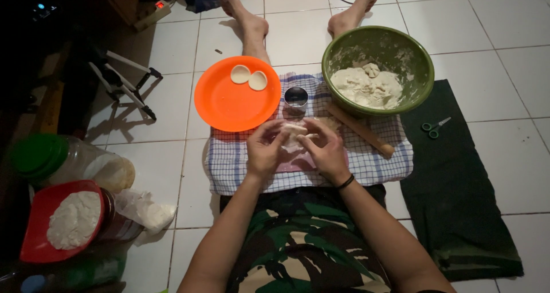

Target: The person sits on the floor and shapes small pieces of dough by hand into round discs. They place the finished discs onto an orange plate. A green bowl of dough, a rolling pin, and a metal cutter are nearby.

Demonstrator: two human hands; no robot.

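Observation:
Both of my hands meet over a checked cloth (378, 161) on the floor, pinching a small lump of pale dough (294, 133) between the fingertips. My left hand (264, 149) grips its left side and my right hand (326, 149), with a dark wristband, grips its right side. Just beyond the hands stands a small round metal cutter (296, 97). An orange plate (229, 101) at the cloth's far left holds two round dough discs (248, 77). A green bowl (421, 69) at the far right holds a mass of dough (366, 88).
A wooden rolling pin (364, 131) lies beside the bowl. Green-handled scissors (435, 127) rest on a dark green mat (458, 213). At left are a red bowl of flour (63, 221), a green-lidded jar (69, 161), a plastic bag, and a folding stand (123, 81). My bare legs stretch ahead.

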